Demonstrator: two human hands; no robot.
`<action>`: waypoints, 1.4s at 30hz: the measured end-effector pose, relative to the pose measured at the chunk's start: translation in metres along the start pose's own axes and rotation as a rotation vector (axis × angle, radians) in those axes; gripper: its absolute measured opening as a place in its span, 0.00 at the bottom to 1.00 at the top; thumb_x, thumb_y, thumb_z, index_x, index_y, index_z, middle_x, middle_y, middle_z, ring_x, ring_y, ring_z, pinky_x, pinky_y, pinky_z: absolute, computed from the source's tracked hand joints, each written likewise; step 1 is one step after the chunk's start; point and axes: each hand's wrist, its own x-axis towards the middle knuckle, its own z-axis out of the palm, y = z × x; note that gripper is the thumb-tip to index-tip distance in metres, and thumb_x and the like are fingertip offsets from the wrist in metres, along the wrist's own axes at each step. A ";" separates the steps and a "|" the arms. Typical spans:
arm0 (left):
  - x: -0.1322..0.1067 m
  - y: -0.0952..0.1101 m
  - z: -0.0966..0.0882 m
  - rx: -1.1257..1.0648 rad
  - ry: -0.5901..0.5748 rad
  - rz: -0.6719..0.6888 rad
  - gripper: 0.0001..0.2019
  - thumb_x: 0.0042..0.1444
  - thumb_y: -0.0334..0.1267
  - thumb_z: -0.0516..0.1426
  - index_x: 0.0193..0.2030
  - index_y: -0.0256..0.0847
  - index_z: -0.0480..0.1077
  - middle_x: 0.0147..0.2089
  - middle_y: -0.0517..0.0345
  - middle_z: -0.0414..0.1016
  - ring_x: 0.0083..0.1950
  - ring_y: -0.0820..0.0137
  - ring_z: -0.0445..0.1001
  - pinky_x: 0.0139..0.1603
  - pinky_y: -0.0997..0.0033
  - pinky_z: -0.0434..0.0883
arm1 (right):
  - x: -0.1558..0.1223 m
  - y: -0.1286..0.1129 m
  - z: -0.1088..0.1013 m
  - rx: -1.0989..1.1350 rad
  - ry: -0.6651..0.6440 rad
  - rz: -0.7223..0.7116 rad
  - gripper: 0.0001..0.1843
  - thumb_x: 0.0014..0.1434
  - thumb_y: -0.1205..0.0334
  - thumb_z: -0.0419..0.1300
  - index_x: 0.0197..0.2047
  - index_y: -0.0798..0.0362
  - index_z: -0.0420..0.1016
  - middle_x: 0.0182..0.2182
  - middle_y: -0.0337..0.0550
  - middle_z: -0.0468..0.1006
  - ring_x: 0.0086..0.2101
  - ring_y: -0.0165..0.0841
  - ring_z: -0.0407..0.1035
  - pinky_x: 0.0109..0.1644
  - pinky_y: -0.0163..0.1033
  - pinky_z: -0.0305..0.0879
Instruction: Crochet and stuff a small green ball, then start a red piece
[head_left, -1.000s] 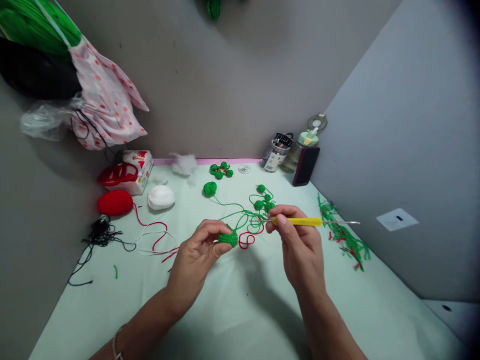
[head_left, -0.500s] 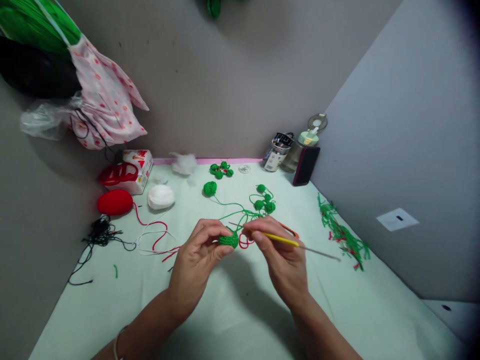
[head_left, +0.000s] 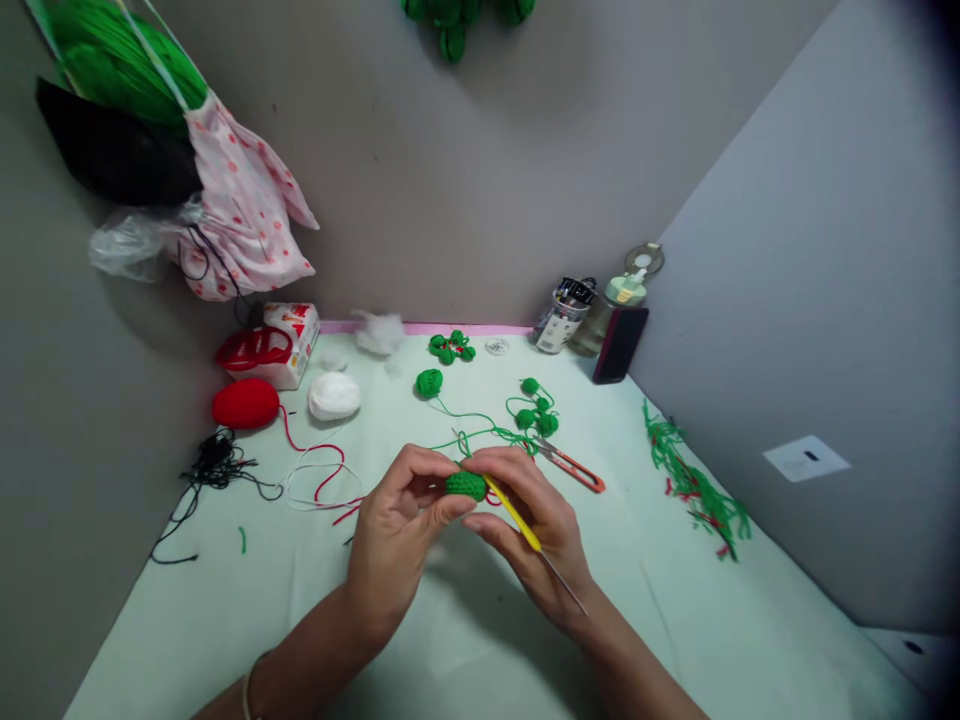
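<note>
My left hand (head_left: 401, 530) pinches a small green crocheted piece (head_left: 466, 486) between thumb and fingers. In my right hand (head_left: 544, 520) lies a crochet hook (head_left: 521, 517) with a yellow grip, its rear metal end pointing down toward my wrist. My right fingertips touch the top of the green piece; whether they also grip it I cannot tell. A loop of green yarn (head_left: 463, 442) rises just beyond the fingertips. Strands lead back to a green yarn ball (head_left: 429, 383). Beside my right hand lie orange-handled thread snips (head_left: 574, 468).
Small green crocheted balls (head_left: 541, 415) lie behind the hands. Red yarn (head_left: 246, 403), white yarn (head_left: 334, 396) and tangled black yarn (head_left: 214, 460) are at left. A phone (head_left: 620, 345) leans by a bottle (head_left: 626, 290) and pen jar (head_left: 562, 315). Yarn scraps (head_left: 694, 480) line the right side.
My right hand has come in against the green piece, and the hook has swung from nearly level to steeply slanted. The snips, partly covered before, now show fully. The view has shifted slightly.
</note>
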 end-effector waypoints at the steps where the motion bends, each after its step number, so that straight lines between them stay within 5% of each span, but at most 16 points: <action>1: 0.000 0.000 0.000 0.023 -0.019 0.039 0.07 0.55 0.37 0.72 0.36 0.44 0.79 0.36 0.61 0.76 0.40 0.70 0.77 0.44 0.73 0.76 | 0.000 0.000 -0.001 -0.013 -0.004 -0.010 0.16 0.63 0.65 0.69 0.53 0.42 0.79 0.44 0.45 0.81 0.44 0.39 0.75 0.48 0.42 0.74; 6: 0.005 0.007 -0.010 0.243 -0.128 0.155 0.04 0.64 0.41 0.65 0.38 0.46 0.80 0.40 0.58 0.74 0.43 0.69 0.75 0.45 0.72 0.73 | 0.002 -0.004 -0.007 -0.048 0.004 -0.056 0.12 0.62 0.65 0.71 0.47 0.45 0.77 0.39 0.43 0.80 0.41 0.38 0.75 0.42 0.41 0.73; 9: 0.010 0.012 -0.018 0.298 -0.180 0.026 0.14 0.63 0.47 0.66 0.52 0.48 0.74 0.39 0.62 0.71 0.37 0.70 0.71 0.41 0.70 0.70 | 0.003 -0.008 -0.011 -0.071 -0.023 -0.119 0.13 0.63 0.67 0.70 0.49 0.46 0.76 0.39 0.43 0.81 0.41 0.37 0.75 0.44 0.42 0.75; 11: 0.014 0.018 -0.022 0.310 -0.366 -0.074 0.22 0.64 0.55 0.61 0.59 0.47 0.70 0.36 0.62 0.71 0.36 0.68 0.70 0.41 0.68 0.68 | 0.004 -0.010 -0.013 -0.098 -0.044 -0.169 0.15 0.63 0.68 0.69 0.51 0.46 0.76 0.40 0.43 0.81 0.43 0.37 0.75 0.45 0.40 0.76; 14: 0.023 0.029 -0.036 0.406 -0.663 -0.246 0.21 0.68 0.57 0.56 0.36 0.42 0.76 0.32 0.60 0.70 0.35 0.68 0.67 0.39 0.68 0.65 | 0.004 -0.011 -0.018 -0.124 -0.053 -0.191 0.16 0.63 0.70 0.69 0.52 0.47 0.76 0.40 0.43 0.81 0.43 0.36 0.75 0.46 0.39 0.76; 15: 0.027 0.034 -0.044 0.449 -0.623 -0.245 0.23 0.69 0.56 0.55 0.28 0.41 0.73 0.30 0.62 0.67 0.33 0.69 0.66 0.39 0.68 0.64 | 0.004 -0.011 -0.020 -0.131 -0.053 -0.188 0.16 0.62 0.70 0.69 0.51 0.47 0.76 0.40 0.43 0.81 0.43 0.36 0.75 0.46 0.39 0.76; 19: 0.041 0.055 -0.084 0.474 -0.272 -0.034 0.24 0.69 0.55 0.56 0.24 0.44 0.73 0.26 0.62 0.63 0.33 0.68 0.63 0.40 0.69 0.64 | 0.003 -0.011 -0.025 -0.145 -0.079 -0.162 0.15 0.63 0.70 0.68 0.51 0.48 0.75 0.40 0.43 0.79 0.42 0.35 0.74 0.46 0.40 0.75; 22: 0.042 0.069 -0.094 0.412 -0.169 0.078 0.20 0.66 0.50 0.61 0.24 0.44 0.77 0.41 0.57 0.73 0.46 0.66 0.69 0.47 0.72 0.68 | 0.002 -0.010 -0.025 -0.113 -0.094 -0.158 0.16 0.63 0.71 0.68 0.53 0.48 0.75 0.42 0.44 0.79 0.44 0.36 0.75 0.48 0.41 0.74; 24: 0.036 0.075 -0.084 0.268 -0.141 0.059 0.20 0.65 0.46 0.63 0.21 0.43 0.76 0.51 0.55 0.77 0.56 0.64 0.72 0.52 0.73 0.72 | 0.001 -0.010 -0.024 -0.086 -0.074 -0.158 0.17 0.63 0.72 0.68 0.53 0.48 0.75 0.44 0.44 0.79 0.45 0.35 0.75 0.49 0.40 0.74; 26: 0.026 0.080 -0.066 0.020 -0.183 -0.071 0.23 0.61 0.44 0.66 0.16 0.41 0.72 0.50 0.53 0.80 0.49 0.64 0.77 0.43 0.74 0.79 | 0.000 -0.010 -0.022 -0.071 -0.041 -0.152 0.17 0.63 0.72 0.68 0.52 0.47 0.76 0.44 0.44 0.78 0.46 0.34 0.75 0.49 0.39 0.74; 29: 0.013 0.085 -0.038 -0.369 -0.214 -0.302 0.18 0.58 0.41 0.68 0.20 0.43 0.70 0.25 0.60 0.71 0.31 0.68 0.77 0.25 0.76 0.79 | -0.001 -0.012 -0.020 -0.080 -0.011 -0.161 0.17 0.62 0.73 0.69 0.52 0.48 0.77 0.44 0.44 0.78 0.45 0.34 0.75 0.49 0.38 0.74; 32: 0.007 0.090 -0.022 -0.566 -0.086 -0.328 0.12 0.60 0.42 0.68 0.28 0.43 0.72 0.19 0.70 0.59 0.21 0.77 0.69 0.37 0.72 0.85 | -0.003 -0.014 -0.015 -0.110 -0.013 -0.214 0.18 0.61 0.75 0.69 0.53 0.50 0.76 0.45 0.46 0.78 0.45 0.35 0.75 0.49 0.39 0.74; 35: 0.008 0.088 -0.019 -0.542 0.040 -0.228 0.18 0.64 0.57 0.61 0.47 0.44 0.78 0.23 0.68 0.68 0.24 0.75 0.74 0.51 0.62 0.85 | -0.005 -0.016 -0.008 -0.157 -0.039 -0.294 0.18 0.62 0.75 0.68 0.53 0.53 0.76 0.44 0.48 0.79 0.43 0.36 0.75 0.48 0.41 0.74; 37: 0.009 0.078 -0.020 -0.408 0.047 -0.034 0.23 0.67 0.61 0.55 0.54 0.47 0.78 0.32 0.62 0.77 0.39 0.67 0.83 0.59 0.56 0.81 | -0.006 -0.017 -0.004 -0.177 -0.054 -0.324 0.16 0.63 0.74 0.67 0.53 0.53 0.76 0.44 0.49 0.79 0.43 0.36 0.75 0.48 0.42 0.74; 40: 0.009 0.054 -0.024 0.076 -0.149 0.430 0.20 0.70 0.57 0.53 0.39 0.47 0.79 0.46 0.57 0.82 0.65 0.59 0.76 0.74 0.53 0.65 | -0.006 -0.019 -0.001 -0.164 -0.064 -0.305 0.15 0.64 0.73 0.66 0.53 0.53 0.76 0.44 0.49 0.80 0.44 0.36 0.76 0.48 0.41 0.75; 42: 0.008 0.039 -0.027 0.531 -0.338 0.677 0.20 0.70 0.55 0.55 0.33 0.44 0.75 0.51 0.52 0.81 0.72 0.53 0.68 0.79 0.47 0.53 | -0.006 -0.019 -0.001 -0.134 -0.051 -0.262 0.15 0.64 0.72 0.67 0.53 0.52 0.76 0.43 0.47 0.81 0.44 0.36 0.76 0.48 0.41 0.75</action>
